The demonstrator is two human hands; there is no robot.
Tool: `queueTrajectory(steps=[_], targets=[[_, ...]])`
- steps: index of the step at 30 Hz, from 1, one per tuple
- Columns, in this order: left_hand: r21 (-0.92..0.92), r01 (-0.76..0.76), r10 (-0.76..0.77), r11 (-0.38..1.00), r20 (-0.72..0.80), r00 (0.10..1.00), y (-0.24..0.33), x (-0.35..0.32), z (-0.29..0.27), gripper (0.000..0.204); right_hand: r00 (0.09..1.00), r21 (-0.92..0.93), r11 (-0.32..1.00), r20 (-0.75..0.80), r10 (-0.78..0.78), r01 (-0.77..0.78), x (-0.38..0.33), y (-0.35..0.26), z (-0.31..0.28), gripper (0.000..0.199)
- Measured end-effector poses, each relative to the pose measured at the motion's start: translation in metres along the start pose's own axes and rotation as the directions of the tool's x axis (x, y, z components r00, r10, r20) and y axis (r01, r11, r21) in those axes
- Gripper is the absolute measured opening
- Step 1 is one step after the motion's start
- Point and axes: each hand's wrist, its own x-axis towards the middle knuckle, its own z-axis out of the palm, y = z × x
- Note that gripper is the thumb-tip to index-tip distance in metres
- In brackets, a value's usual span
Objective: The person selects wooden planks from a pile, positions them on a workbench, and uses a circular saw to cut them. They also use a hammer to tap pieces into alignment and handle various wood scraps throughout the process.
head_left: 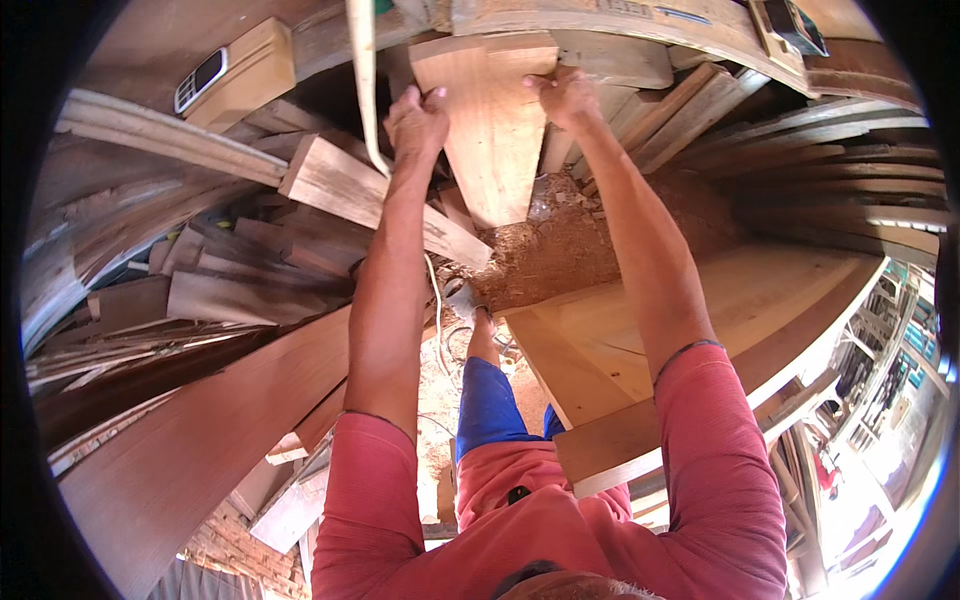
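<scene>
A pale wooden board (492,130) stands at the top centre, its lower end pointing down toward a heap of sawdust (560,245). My left hand (418,120) grips the board's left edge. My right hand (565,97) holds its upper right corner. Both arms reach far forward from red sleeves. The board's top end rests against a light wooden bench edge (600,25).
Stacked planks and offcuts (230,250) fill the left. Wide pale boards (740,300) lie to the right. A small phone (200,80) rests on a block at upper left. A white strap (365,90) hangs beside my left hand. Dark slats (850,170) pile up at the right.
</scene>
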Motion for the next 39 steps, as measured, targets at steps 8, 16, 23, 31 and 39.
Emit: queueTrajectory(steps=[8, 16, 23, 31, 39], targets=[[-0.12, 0.136, -0.131, 0.983, 0.049, 0.99, -0.053, -0.116, 0.061, 0.076, 0.957, -0.21, 0.942, 0.182, -0.225, 0.261, -0.018, 0.013, 0.033, 0.053], [-0.248, 0.236, -0.065, 0.939, 0.548, 0.834, -0.188, -0.411, 0.06, 0.054, 0.157, 0.575, 0.693, 0.709, -0.687, 0.434, -0.232, -0.09, -0.059, 0.074], [0.001, 0.592, -0.493, 0.806, 0.556, 0.67, -0.253, -0.531, 0.015, 0.055, -0.273, 0.985, 0.078, 0.034, -0.961, -0.152, -0.407, -0.179, -0.122, 0.063], [-0.49, 0.635, -0.642, 0.597, 0.183, 0.745, -0.314, -0.594, 0.08, 0.059, -0.149, 0.967, -0.087, -0.125, -0.981, -0.238, -0.494, -0.168, -0.149, 0.034], [-0.416, 0.662, -0.728, 0.623, 0.002, 0.686, -0.192, -0.553, -0.043, 0.098, 0.389, 0.655, 0.628, 0.496, -0.777, 0.42, -0.451, -0.06, -0.138, 0.041]])
